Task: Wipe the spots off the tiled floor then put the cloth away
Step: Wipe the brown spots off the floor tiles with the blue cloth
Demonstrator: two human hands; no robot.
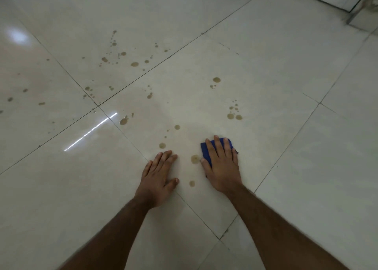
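My right hand (222, 165) lies flat on a folded blue cloth (206, 153) and presses it against the pale tiled floor (286, 75); most of the cloth is hidden under the palm. My left hand (160, 172) rests palm down on the bare tile, fingers spread, holding nothing. A brown spot (195, 159) sits between the two hands, just left of the cloth, and a smaller spot (191, 183) lies nearer to me. Several more brown spots (134, 64) are scattered over the tiles farther ahead and to the left.
Dark grout lines (98, 105) cross the glossy floor diagonally. A bright light reflection (90, 131) streaks the tile on the left. At the far right top corner a dark-edged threshold or frame (351, 10) meets the floor.
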